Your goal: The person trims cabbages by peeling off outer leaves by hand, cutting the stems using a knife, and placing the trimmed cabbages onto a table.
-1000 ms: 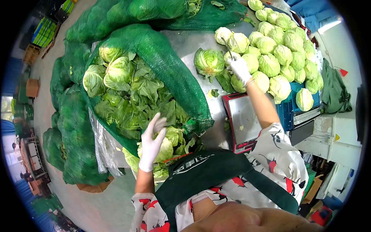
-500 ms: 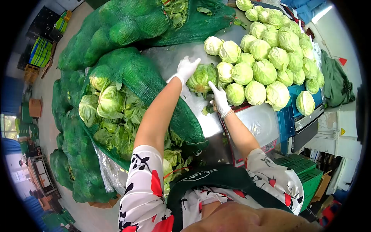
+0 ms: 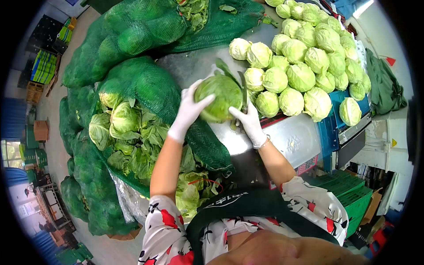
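A green cabbage [image 3: 219, 102] with a loose dark outer leaf at its top is held above the metal table. My left hand [image 3: 191, 108], in a white glove, is closed around its left side, thumb across the front. In my gloved right hand [image 3: 251, 123] is a knife [image 3: 243, 90], its dark blade pointing up along the cabbage's right side. The right thumb presses against the cabbage; the handle is mostly hidden in the fingers. Just right of the hands sit pale trimmed cabbages [image 3: 267, 104].
An open green mesh sack [image 3: 154, 84] with cabbages and loose leaves [image 3: 141, 154] lies to the left. Full mesh sacks [image 3: 128, 33] are stacked behind it. A scale-like metal plate [image 3: 293, 139] is at right, and green crates [image 3: 349, 198] stand below it.
The cabbage has been lifted and turned, its rounded side now facing up. My left hand moved from its far side down to its left side, and the knife blade now shows clearly.
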### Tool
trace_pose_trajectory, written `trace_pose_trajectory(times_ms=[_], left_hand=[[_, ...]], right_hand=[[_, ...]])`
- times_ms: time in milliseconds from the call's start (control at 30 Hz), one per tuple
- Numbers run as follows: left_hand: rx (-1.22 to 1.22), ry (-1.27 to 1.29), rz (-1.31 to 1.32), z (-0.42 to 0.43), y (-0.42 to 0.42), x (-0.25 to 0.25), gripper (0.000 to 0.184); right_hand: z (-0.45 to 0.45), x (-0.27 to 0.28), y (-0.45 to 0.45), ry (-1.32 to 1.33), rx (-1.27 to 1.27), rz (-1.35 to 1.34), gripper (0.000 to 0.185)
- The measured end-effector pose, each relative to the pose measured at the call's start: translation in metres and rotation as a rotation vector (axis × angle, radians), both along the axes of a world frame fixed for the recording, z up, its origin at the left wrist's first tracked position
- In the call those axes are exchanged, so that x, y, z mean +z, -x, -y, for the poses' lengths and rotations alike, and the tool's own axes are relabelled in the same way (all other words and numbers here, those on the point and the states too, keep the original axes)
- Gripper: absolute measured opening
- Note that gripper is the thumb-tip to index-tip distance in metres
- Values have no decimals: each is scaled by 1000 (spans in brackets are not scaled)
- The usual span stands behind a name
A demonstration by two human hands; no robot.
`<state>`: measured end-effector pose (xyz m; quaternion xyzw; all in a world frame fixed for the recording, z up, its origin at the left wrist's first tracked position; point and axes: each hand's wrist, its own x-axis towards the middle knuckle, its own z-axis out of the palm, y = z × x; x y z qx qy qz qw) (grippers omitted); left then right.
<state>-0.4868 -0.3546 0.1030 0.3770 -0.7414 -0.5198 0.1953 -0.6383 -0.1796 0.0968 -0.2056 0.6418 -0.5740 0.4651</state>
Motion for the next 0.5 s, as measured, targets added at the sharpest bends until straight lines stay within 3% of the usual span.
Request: trace_pose_trajectory(times_ms=[100, 167, 267, 367, 433, 500], left_hand=[[-53, 15, -241, -35, -89, 60, 93], [52, -97, -388, -80, -137, 90, 110], [249, -342, -488, -148, -209, 94, 121], [485, -562, -586, -221, -297, 29, 105], [747, -695, -667, -274, -330, -12, 87], [894, -851, -726, -302, -334, -30, 70]], right_hand=[[-11, 47, -15, 351, 231, -291, 90], [-12, 99, -40, 452, 409, -414, 89], [-18, 124, -96, 382, 636, -451, 81], [-16, 111, -153, 196, 905, -562, 69], [-17, 37, -197, 359, 920, -537, 62], [-20, 29, -218, -99, 1059, -20, 53]])
